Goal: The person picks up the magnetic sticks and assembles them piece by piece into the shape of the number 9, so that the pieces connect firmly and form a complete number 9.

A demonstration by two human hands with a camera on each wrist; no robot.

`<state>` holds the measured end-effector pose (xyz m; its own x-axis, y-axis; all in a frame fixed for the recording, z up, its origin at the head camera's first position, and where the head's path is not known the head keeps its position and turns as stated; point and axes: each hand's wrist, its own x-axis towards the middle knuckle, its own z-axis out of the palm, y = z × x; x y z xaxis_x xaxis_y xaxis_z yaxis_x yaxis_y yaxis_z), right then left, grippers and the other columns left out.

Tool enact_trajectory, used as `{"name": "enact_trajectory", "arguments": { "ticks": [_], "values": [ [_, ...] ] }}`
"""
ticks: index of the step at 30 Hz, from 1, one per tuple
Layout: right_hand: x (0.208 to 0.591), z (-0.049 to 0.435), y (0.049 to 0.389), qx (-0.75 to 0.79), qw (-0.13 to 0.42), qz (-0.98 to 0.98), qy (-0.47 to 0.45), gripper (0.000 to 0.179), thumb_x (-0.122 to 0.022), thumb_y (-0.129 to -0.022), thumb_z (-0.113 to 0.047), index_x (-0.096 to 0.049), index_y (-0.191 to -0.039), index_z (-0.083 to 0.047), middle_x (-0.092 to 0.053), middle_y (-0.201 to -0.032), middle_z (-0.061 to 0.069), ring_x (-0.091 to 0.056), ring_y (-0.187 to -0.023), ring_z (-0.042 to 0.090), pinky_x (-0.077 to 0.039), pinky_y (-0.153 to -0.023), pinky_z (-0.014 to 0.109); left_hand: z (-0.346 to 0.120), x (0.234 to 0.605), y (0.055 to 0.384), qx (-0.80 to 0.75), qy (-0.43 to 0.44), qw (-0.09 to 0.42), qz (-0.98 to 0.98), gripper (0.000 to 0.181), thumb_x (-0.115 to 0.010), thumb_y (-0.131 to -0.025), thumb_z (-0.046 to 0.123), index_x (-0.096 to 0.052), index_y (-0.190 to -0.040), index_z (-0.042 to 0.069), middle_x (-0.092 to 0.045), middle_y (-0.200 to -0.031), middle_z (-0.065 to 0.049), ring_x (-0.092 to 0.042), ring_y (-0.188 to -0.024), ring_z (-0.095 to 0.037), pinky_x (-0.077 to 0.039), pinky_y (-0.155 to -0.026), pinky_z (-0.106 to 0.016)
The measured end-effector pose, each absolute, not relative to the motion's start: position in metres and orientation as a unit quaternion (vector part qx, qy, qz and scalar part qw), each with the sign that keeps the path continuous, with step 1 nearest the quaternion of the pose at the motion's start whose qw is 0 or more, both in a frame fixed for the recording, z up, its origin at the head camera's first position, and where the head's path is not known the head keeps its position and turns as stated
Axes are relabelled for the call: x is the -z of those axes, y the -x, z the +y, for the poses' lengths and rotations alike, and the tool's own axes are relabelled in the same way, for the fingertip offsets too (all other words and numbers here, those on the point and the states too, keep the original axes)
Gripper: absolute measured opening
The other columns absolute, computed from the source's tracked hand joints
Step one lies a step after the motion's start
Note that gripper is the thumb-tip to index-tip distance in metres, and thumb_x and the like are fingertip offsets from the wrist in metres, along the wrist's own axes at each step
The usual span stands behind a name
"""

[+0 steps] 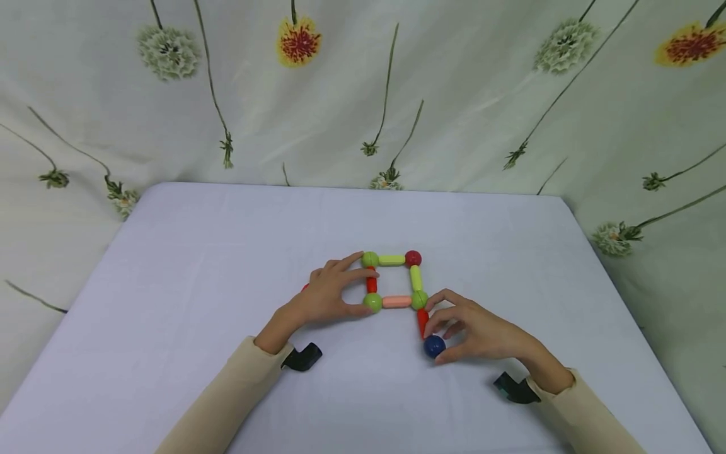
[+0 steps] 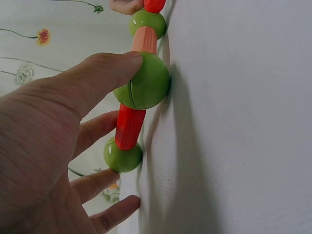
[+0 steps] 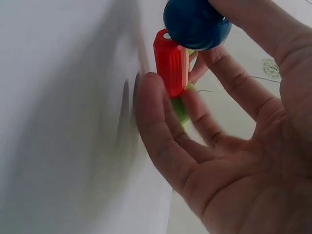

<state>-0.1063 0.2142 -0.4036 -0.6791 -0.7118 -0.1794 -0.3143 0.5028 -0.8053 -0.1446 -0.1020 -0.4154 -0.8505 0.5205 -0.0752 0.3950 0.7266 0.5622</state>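
Green and red balls joined by short building rods form a square frame, with yellow rods (image 1: 391, 259), a red rod (image 2: 129, 127) and a pink rod (image 1: 396, 301). My left hand (image 1: 326, 293) holds its left side: the thumb presses the near green ball (image 2: 146, 80), while other fingers reach the red rod and far green ball (image 2: 123, 155). A second red rod (image 3: 170, 66) extends from the frame's near right green ball (image 1: 419, 299). My right hand (image 1: 482, 328) pinches a blue ball (image 1: 434, 346) at this rod's near end; whether they touch is unclear.
Something red (image 1: 305, 287) shows partly behind my left hand, mostly hidden. The white tabletop (image 1: 227, 252) surrounds the frame. A flower-patterned cloth (image 1: 454, 94) hangs past the table's far edge. Black wrist devices (image 1: 302, 357) sit at both sleeves.
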Motion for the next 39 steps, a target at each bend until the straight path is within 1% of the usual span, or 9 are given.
{"name": "enact_trajectory", "arguments": {
  "ticks": [6,12,16,20,25,30,39],
  "values": [
    [0.4051,0.2128,0.1025,0.383,0.267,0.833,0.297,0.031,-0.088,-0.077,-0.024,-0.072,-0.103,-0.024,-0.046,-0.130,0.008,-0.058,-0.111,0.021,-0.055,-0.091,0.027,-0.1023,0.4163,0.1442,-0.270,-0.247,0.116,0.923,0.062,-0.078,-0.084,0.043,-0.057,-0.141,0.031,-0.026,-0.165,-0.007,-0.036,-0.139,-0.040,-0.029,-0.105,-0.069],
    [0.4080,0.2118,0.1000,0.351,0.263,0.845,0.306,0.033,-0.087,-0.077,-0.029,-0.069,-0.105,-0.028,-0.047,-0.128,0.005,-0.057,-0.107,0.016,-0.052,-0.093,0.026,-0.1014,0.4165,0.1450,-0.273,-0.249,0.116,0.922,0.062,-0.078,-0.084,0.043,-0.057,-0.141,0.031,-0.025,-0.165,-0.007,-0.035,-0.140,-0.041,-0.029,-0.105,-0.070],
    [0.4085,0.2105,0.0993,0.339,0.259,0.847,0.316,0.035,-0.087,-0.078,-0.030,-0.068,-0.107,-0.029,-0.048,-0.124,0.001,-0.055,-0.101,0.011,-0.050,-0.090,0.025,-0.1025,0.4174,0.1441,-0.269,-0.245,0.115,0.924,0.062,-0.078,-0.084,0.044,-0.057,-0.141,0.031,-0.026,-0.165,-0.008,-0.035,-0.140,-0.040,-0.029,-0.105,-0.070],
    [0.4079,0.2112,0.0986,0.336,0.257,0.842,0.334,0.035,-0.085,-0.081,-0.028,-0.066,-0.111,-0.027,-0.052,-0.115,-0.003,-0.054,-0.095,0.010,-0.049,-0.086,0.025,-0.1027,0.4175,0.1441,-0.269,-0.247,0.113,0.924,0.063,-0.078,-0.084,0.044,-0.056,-0.141,0.031,-0.026,-0.165,-0.008,-0.036,-0.140,-0.041,-0.029,-0.105,-0.070],
    [0.4067,0.2107,0.0983,0.326,0.255,0.841,0.349,0.036,-0.081,-0.085,-0.030,-0.065,-0.116,-0.023,-0.054,-0.109,-0.005,-0.054,-0.093,0.010,-0.050,-0.083,0.024,-0.1027,0.4164,0.1451,-0.272,-0.252,0.110,0.922,0.062,-0.078,-0.084,0.043,-0.056,-0.141,0.030,-0.027,-0.164,-0.009,-0.036,-0.139,-0.042,-0.030,-0.103,-0.070],
    [0.4061,0.2086,0.0983,0.310,0.255,0.847,0.347,0.041,-0.081,-0.085,-0.032,-0.065,-0.122,-0.023,-0.056,-0.105,-0.009,-0.054,-0.092,0.008,-0.051,-0.081,0.024,-0.1023,0.4160,0.1458,-0.274,-0.253,0.110,0.921,0.062,-0.077,-0.084,0.042,-0.057,-0.141,0.029,-0.027,-0.164,-0.010,-0.036,-0.139,-0.042,-0.030,-0.103,-0.070],
    [0.4083,0.2073,0.0990,0.306,0.254,0.856,0.332,0.041,-0.084,-0.082,-0.030,-0.065,-0.118,-0.025,-0.054,-0.098,-0.010,-0.056,-0.088,0.010,-0.051,-0.076,0.023,-0.1019,0.4172,0.1460,-0.277,-0.255,0.109,0.920,0.062,-0.077,-0.084,0.043,-0.057,-0.141,0.029,-0.027,-0.164,-0.009,-0.036,-0.139,-0.042,-0.031,-0.102,-0.069]
  ]
}}
